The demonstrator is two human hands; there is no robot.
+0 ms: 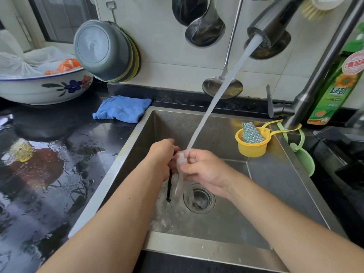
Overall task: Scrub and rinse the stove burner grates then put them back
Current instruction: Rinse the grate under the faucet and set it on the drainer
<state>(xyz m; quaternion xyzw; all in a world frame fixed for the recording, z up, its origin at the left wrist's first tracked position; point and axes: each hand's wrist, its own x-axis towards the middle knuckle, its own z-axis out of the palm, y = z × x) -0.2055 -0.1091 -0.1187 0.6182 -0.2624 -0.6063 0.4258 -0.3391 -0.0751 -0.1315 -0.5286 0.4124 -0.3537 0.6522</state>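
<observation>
A thin black metal grate piece [169, 186] was held over the stainless steel sink [275, 194], its lower end hanging just left of the round drain [199, 199]. It was gripped by the left hand [164, 154], fingers curled round its upper part. The right hand [202, 168] was brought against the left under the stream of water [214, 95] from the dark pull-out faucet [271, 26]; whether its curled fingers were closed on the piece could not be told. A folded blue cloth [123, 108] was seen on the wet black counter [49, 174], and a yellow cup holding a metal scourer [252, 140] was hung inside the sink.
</observation>
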